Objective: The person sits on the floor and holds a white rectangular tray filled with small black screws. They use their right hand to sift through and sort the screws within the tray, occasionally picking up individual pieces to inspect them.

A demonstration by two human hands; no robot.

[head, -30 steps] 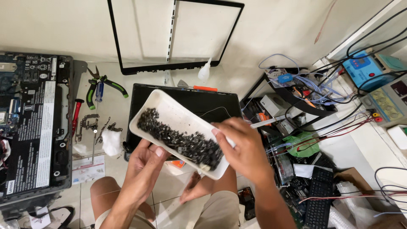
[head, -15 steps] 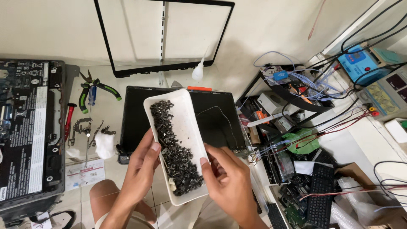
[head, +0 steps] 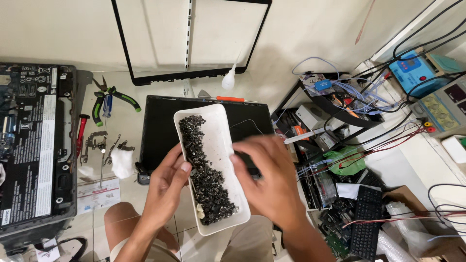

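While gripping the white tray [head: 221, 145] along its near edge with the left hand [head: 167, 182], keep it level over the dark laptop panel [head: 155, 126]; right hand [head: 264, 182] hovering beside the far rim, fingers loosely spread, clamped on nothing visible; pick from the black screws [head: 204, 174] slowly, 1 at a time.

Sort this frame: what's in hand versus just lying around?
In hand: white tray of small dark screws, held by the left hand; right hand at its right edge.

Lying about: green-handled pliers, glue bottle, black screen panel, bezel frame, opened laptop base, keyboard.
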